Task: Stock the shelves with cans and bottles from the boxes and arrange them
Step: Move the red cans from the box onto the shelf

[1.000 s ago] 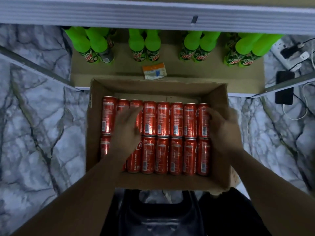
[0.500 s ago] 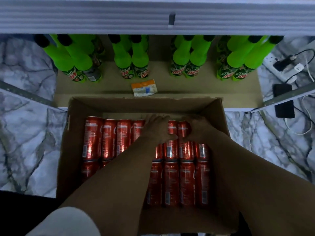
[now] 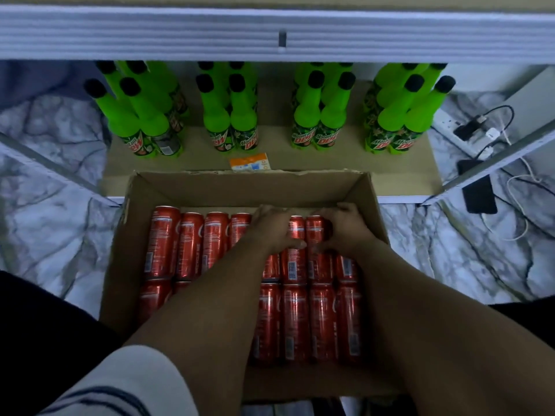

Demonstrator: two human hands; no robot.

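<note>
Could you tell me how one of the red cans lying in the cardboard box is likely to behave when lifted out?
The red cans look sealed, so probably heavy for their size. Their smooth, glossy metal may be slippery. Lying on their sides in the cardboard box, a loosened neighbour could roll into the gap.

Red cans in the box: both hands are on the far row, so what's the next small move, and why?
Probably lift the two gripped red cans straight up out of the cardboard box. The left hand and right hand already wrap neighbouring cans, and the shelf has bare space before the green bottles.
</note>
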